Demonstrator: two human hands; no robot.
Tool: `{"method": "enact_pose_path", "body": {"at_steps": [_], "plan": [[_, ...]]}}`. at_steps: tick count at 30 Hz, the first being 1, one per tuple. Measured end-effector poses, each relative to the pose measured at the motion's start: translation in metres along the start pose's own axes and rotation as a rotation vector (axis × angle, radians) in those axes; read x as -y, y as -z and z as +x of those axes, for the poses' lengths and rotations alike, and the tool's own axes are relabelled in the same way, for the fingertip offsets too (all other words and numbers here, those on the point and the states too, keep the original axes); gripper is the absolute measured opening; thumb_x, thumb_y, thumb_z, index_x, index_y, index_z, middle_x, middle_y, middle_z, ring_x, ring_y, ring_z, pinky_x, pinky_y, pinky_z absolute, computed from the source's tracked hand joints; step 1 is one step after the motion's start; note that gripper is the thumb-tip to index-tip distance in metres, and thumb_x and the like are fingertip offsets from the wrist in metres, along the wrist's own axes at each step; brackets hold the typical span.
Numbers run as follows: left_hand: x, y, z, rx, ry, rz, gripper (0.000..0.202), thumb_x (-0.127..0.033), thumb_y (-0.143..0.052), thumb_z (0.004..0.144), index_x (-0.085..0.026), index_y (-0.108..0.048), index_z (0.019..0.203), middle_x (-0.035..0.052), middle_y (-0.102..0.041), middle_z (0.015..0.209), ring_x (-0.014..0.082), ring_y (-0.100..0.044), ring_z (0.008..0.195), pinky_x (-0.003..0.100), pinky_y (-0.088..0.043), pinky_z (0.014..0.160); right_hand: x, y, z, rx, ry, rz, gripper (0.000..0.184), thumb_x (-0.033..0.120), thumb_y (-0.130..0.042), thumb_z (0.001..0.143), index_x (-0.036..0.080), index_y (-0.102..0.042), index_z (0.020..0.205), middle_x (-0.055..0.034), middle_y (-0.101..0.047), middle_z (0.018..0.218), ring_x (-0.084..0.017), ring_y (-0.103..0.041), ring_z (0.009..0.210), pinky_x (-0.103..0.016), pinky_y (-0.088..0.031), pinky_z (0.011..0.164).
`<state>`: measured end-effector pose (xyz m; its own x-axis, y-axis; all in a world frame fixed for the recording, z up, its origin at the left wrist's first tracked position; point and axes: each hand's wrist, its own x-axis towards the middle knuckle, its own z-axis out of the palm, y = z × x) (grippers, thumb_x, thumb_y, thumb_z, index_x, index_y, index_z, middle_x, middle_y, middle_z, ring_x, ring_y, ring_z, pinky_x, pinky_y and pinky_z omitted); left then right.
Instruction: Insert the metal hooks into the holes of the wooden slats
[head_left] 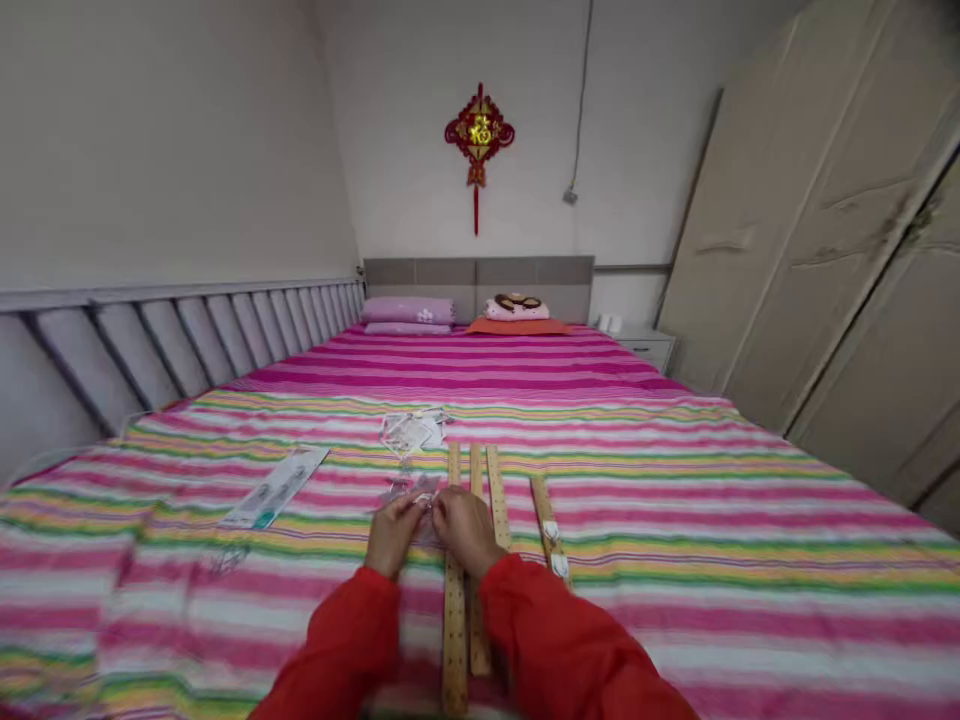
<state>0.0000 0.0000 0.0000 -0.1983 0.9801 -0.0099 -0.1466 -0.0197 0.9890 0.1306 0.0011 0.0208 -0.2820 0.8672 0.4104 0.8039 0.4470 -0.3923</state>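
My left hand (394, 532) and my right hand (466, 528) are close together over the striped bedspread, fingers pinched. Between their fingertips is a small clear plastic packet (426, 525); a little white piece shows at its top, too small to name. Under and beside my right hand lie several wooden strips with rows of small holes, among them a long left one (455, 630) and a shorter one (498, 495). Further right, another wooden strip (541, 500) carries two white pieces that look like hooks (552, 532).
A long printed packet (277, 487) lies to the left, with a small clear crumpled thing (229, 556) nearer me. White papers or wrappers (415, 430) sit ahead of my hands. Folded bedding (409, 311) rests by the headboard (420, 270). A railing (187, 340) runs along the left.
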Motion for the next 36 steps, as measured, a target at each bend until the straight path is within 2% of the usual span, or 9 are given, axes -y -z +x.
{"method": "enact_pose_path", "body": {"at_steps": [4,8,13,17,24,27,31,33,36], "plan": [[-0.003,0.002,0.001,-0.035,-0.005,0.085,0.048,-0.041,-0.079,0.046,-0.013,-0.073,0.084,0.0070,-0.073,0.081,0.0194,-0.065,0.077,0.026,-0.050,0.066,-0.004,0.002,-0.005,-0.008,0.032,0.029,0.015,0.017,-0.049,0.079,0.020,-0.063,0.079,-0.0034,-0.067,0.082,-0.017,-0.061,0.071,-0.024,-0.036,0.060],[-0.008,0.001,-0.001,-0.048,0.035,0.015,0.043,-0.037,-0.080,0.045,-0.013,-0.072,0.080,0.0051,-0.072,0.075,0.0165,-0.066,0.069,0.021,-0.049,0.056,-0.008,-0.001,-0.006,-0.048,-0.006,0.156,0.018,0.014,-0.049,0.078,0.021,-0.063,0.085,-0.0027,-0.066,0.084,-0.017,-0.061,0.077,-0.023,-0.039,0.065],[-0.014,0.006,0.002,-0.111,0.044,-0.126,0.026,-0.024,-0.079,0.054,-0.013,-0.069,0.075,0.0020,-0.070,0.066,0.0126,-0.066,0.066,0.019,-0.051,0.059,-0.013,-0.013,0.000,-0.108,-0.055,0.378,0.028,0.005,-0.049,0.071,0.019,-0.065,0.090,-0.0033,-0.065,0.085,-0.017,-0.060,0.080,-0.026,-0.044,0.072],[-0.017,0.009,0.003,-0.139,0.058,-0.197,0.017,-0.017,-0.076,0.058,-0.013,-0.067,0.072,0.0011,-0.069,0.066,0.0116,-0.066,0.066,0.018,-0.052,0.060,-0.013,-0.023,0.006,-0.107,-0.018,0.611,0.033,0.004,-0.054,0.067,0.019,-0.066,0.093,-0.0034,-0.066,0.089,-0.018,-0.061,0.083,-0.028,-0.047,0.076],[-0.014,0.008,0.000,-0.072,0.029,-0.136,0.033,-0.029,-0.081,0.049,-0.012,-0.065,0.074,0.0017,-0.069,0.067,0.0123,-0.065,0.066,0.021,-0.051,0.065,-0.012,-0.031,0.009,-0.098,-0.084,0.770,0.032,0.005,-0.056,0.066,0.018,-0.070,0.092,-0.0064,-0.068,0.093,-0.021,-0.062,0.090,-0.034,-0.047,0.083],[-0.014,0.011,0.001,-0.009,-0.061,-0.010,0.038,-0.037,-0.078,0.050,-0.012,-0.065,0.076,0.0028,-0.070,0.069,0.0141,-0.065,0.066,0.023,-0.051,0.065,-0.013,-0.036,0.009,-0.098,-0.090,0.826,0.029,0.005,-0.054,0.065,0.020,-0.071,0.085,-0.0038,-0.068,0.088,-0.019,-0.062,0.085,-0.032,-0.048,0.079],[-0.012,0.012,0.000,0.015,-0.247,0.171,0.029,-0.038,-0.071,0.059,-0.014,-0.066,0.075,0.0031,-0.070,0.072,0.0158,-0.066,0.071,0.023,-0.050,0.067,-0.014,-0.043,0.010,-0.104,-0.169,0.892,0.019,0.009,-0.052,0.066,0.018,-0.068,0.071,-0.0012,-0.066,0.071,-0.017,-0.062,0.069,-0.027,-0.050,0.064],[-0.011,0.011,-0.001,-0.004,-0.293,0.230,0.025,-0.036,-0.070,0.060,-0.016,-0.067,0.075,0.0024,-0.070,0.073,0.0162,-0.066,0.072,0.023,-0.050,0.067,-0.014,-0.045,0.010,-0.094,-0.217,0.925,0.018,0.010,-0.051,0.067,0.017,-0.067,0.071,-0.0003,-0.063,0.064,-0.015,-0.059,0.059,-0.025,-0.049,0.056],[-0.010,0.009,-0.001,-0.113,-0.266,0.224,0.021,-0.031,-0.071,0.060,-0.016,-0.066,0.074,0.0012,-0.070,0.069,0.0165,-0.067,0.070,0.023,-0.051,0.064,-0.014,-0.043,0.010,-0.056,-0.275,0.948,0.022,0.012,-0.050,0.067,0.017,-0.067,0.080,0.0003,-0.062,0.061,-0.015,-0.057,0.052,-0.024,-0.047,0.048]]}}
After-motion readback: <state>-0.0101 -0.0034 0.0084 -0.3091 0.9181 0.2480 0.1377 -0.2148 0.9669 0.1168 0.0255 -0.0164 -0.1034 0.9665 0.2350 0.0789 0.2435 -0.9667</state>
